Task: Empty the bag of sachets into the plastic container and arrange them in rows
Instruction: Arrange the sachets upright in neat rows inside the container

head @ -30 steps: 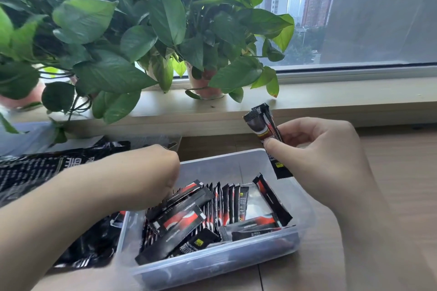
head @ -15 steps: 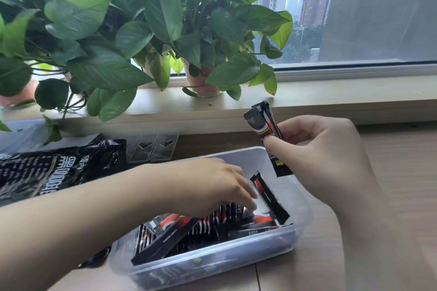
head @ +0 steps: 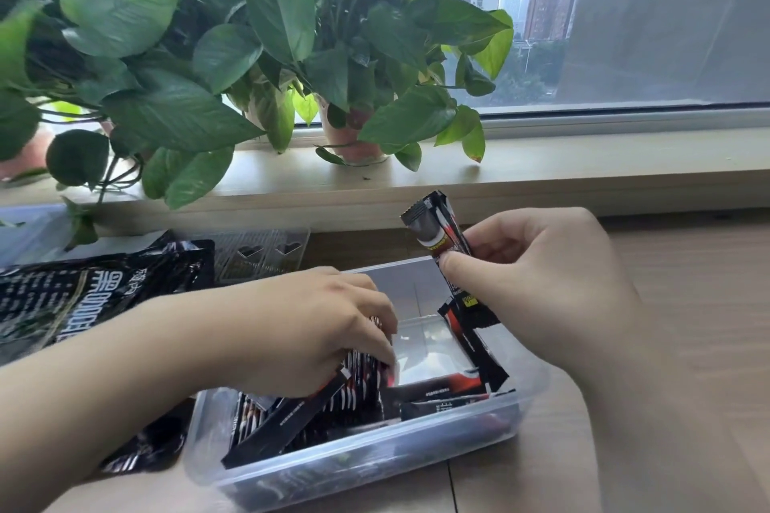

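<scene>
A clear plastic container (head: pixel 526 392) stands on the wooden table and holds several black-and-red sachets (head: pixel 437 389), some upright in a row, some lying loose. My left hand (head: pixel 316 329) reaches into the container from the left, its fingers on the tops of the upright row of sachets (head: pixel 358 383). My right hand (head: pixel 537 287) hovers over the container's far right corner and pinches a small bundle of sachets (head: pixel 437 227) between thumb and fingers. The black sachet bag (head: pixel 83 296) lies flat on the table to the left.
Potted plants (head: pixel 350 137) with broad green leaves stand on the windowsill behind the table, leaves hanging over the left side. A clear plastic lid (head: pixel 258 254) lies behind the container. Bare wooden tabletop (head: pixel 687 325) extends to the right.
My left hand moved from the container's left edge into the middle, onto the row of sachets. My right hand has kept its bundle in about the same place.
</scene>
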{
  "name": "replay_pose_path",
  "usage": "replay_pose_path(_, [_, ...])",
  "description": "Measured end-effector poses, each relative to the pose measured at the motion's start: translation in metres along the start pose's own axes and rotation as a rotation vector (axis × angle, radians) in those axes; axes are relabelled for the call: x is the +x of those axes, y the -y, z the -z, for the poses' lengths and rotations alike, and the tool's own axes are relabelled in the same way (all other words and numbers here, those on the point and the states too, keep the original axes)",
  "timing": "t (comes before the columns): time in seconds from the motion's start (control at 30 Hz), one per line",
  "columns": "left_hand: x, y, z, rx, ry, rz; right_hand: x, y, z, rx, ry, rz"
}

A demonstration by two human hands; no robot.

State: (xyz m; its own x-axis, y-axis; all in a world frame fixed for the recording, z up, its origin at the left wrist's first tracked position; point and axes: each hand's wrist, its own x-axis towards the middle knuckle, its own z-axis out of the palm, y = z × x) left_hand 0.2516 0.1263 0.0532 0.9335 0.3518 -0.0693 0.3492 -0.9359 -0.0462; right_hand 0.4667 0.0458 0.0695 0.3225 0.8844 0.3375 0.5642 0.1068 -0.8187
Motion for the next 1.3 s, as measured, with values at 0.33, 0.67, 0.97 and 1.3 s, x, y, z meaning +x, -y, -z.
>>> replay_pose_path(0.33, [-0.005, -0.017, -0.014, -0.143, 0.093, 0.128, -0.012, 0.008, -0.015, -0.263, 0.219, -0.133])
replay_pose_path(0.67, [-0.001, -0.015, -0.018, -0.215, 0.062, 0.191, -0.011, 0.013, -0.03, -0.634, 0.256, -0.179])
replay_pose_path(0.97, [-0.002, -0.015, -0.021, -0.24, 0.006, 0.188, 0.01, 0.011, -0.057, -0.7, 0.445, -0.232])
replay_pose_path(1.3, [-0.006, -0.014, -0.016, -0.352, -0.142, 0.225, 0.011, 0.008, -0.065, -0.373, 0.507, -0.423])
